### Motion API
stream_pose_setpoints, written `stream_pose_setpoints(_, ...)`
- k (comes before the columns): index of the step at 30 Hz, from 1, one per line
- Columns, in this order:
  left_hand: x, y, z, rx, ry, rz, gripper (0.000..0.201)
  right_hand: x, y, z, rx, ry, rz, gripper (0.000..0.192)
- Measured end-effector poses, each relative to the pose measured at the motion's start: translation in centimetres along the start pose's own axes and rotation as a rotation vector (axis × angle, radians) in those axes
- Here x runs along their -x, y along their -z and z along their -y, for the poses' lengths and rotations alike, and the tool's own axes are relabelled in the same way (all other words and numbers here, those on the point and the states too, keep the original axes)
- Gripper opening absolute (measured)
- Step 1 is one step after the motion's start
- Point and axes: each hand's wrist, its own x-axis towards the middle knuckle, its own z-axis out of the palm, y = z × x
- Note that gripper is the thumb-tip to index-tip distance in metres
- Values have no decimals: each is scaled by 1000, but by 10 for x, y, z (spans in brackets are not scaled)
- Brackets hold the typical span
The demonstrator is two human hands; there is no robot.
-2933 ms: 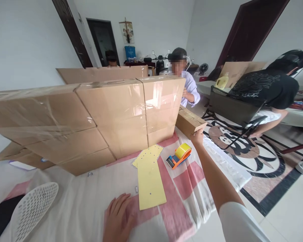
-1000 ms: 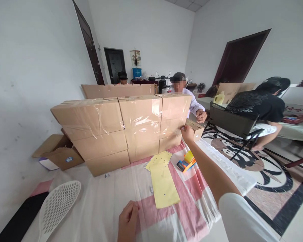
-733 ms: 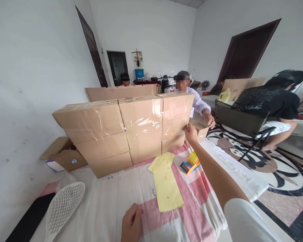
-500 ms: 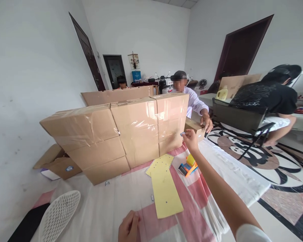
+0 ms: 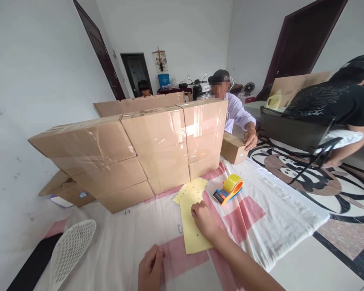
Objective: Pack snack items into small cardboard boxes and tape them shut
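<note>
My right hand [image 5: 204, 218] is over a yellow sheet [image 5: 197, 245] on the cloth, its fingers curled together; a tiny bluish spot shows at the fingertips, too small to name. My left hand [image 5: 151, 264] rests closed on the cloth left of the sheet, with nothing visible in it. Under the sheet's far end lies a yellow scallop-edged piece with small dark dots [image 5: 204, 185]. To the right stands an orange and blue tape dispenser [image 5: 230, 189] with a yellow roll. A small clear scrap [image 5: 179, 228] lies left of the sheet.
Stacked, taped cardboard boxes [image 5: 164, 161] form a wall across the table. A co-worker's hand [image 5: 250, 138] rests on a smaller box [image 5: 235, 150] at the right. An open carton [image 5: 75, 193] and a white mesh racket-like object [image 5: 74, 246] are left. Another person sits beyond.
My right hand has come back from beside the boxes, where it pinched a small bluish-white piece, down onto the yellow sheet. My left hand stays about where it was. The view has shifted slightly.
</note>
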Motion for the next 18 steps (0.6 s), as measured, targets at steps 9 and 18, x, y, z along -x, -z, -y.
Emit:
stream_pose_setpoints(9, -2, 24, -37, 31, -74, -156, 44, 4, -6, -14, 249, 110, -101, 24)
stream_pose_setpoints(18, -109, 193, -43, -11, -2, -881, 25, 6, -17, -18, 343, 242, -151, 32)
